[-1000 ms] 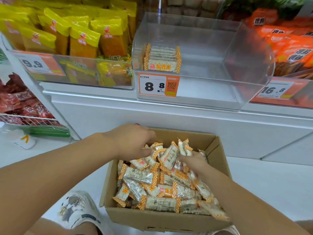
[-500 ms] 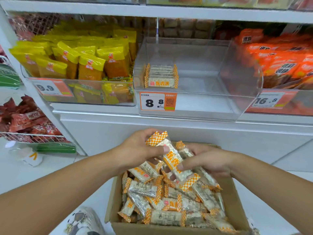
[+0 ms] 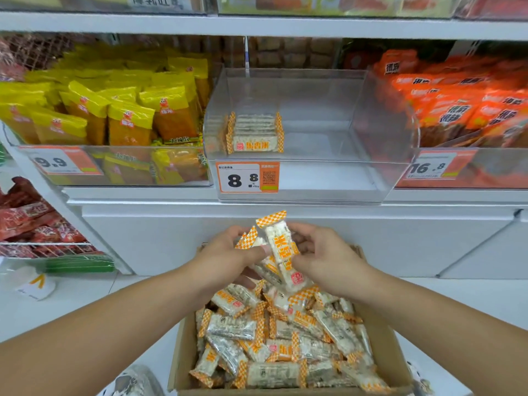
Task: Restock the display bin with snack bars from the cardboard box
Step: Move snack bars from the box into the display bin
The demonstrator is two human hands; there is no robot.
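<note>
An open cardboard box (image 3: 398, 364) on the floor holds several snack bars (image 3: 274, 338) in white wrappers with orange checkered ends. Above the box, my left hand (image 3: 228, 258) and my right hand (image 3: 325, 258) together grip a small bunch of bars (image 3: 281, 252), one standing upright with its orange end on top. The clear display bin (image 3: 371, 138) sits on the shelf above, with a short stack of the same bars (image 3: 254, 132) at its front left; most of its floor is bare.
A bin of yellow snack bags (image 3: 114, 115) stands left of the clear bin, orange packs (image 3: 468, 110) right of it. Price tag 8.8 (image 3: 247, 177) hangs on the bin front. A white cabinet face (image 3: 343, 238) rises behind the box. Red packets (image 3: 28, 218) lie far left.
Both hands have lifted from inside the box with a bunch of bars and now hold them higher, above the box's back edge. The view has tilted upward toward the shelf.
</note>
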